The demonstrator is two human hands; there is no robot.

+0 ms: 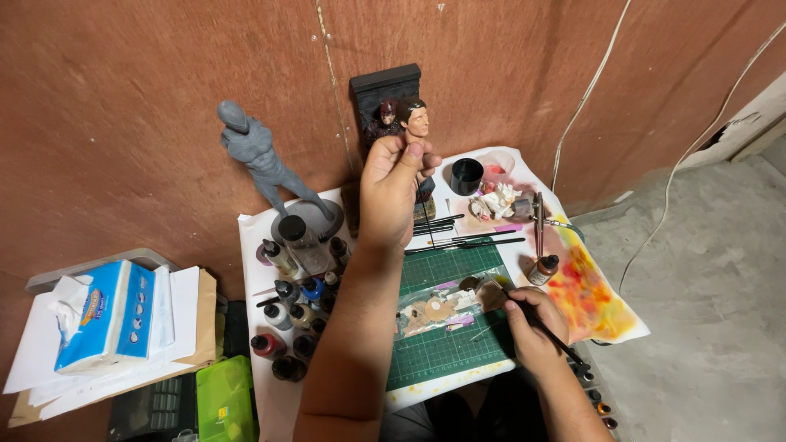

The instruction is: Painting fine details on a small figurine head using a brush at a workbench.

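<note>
While the left hand (391, 190) grips one small painted head (416, 119) on its stick above the worktop (264, 385), the right hand's (530, 321) fingers pinch one brush (540, 326) over the green cutting mat (449, 350) — one grey figure (258, 155) and roughly a dozen paint bottles (288, 315) stand left

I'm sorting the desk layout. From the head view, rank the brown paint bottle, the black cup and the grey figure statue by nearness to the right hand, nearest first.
Measured from the right hand, which holds a brush:
1. Brown paint bottle, just above the hand, beside the green cutting mat.
2. Black cup, farther back near the wall.
3. Grey figure statue, far left at the back.
</note>
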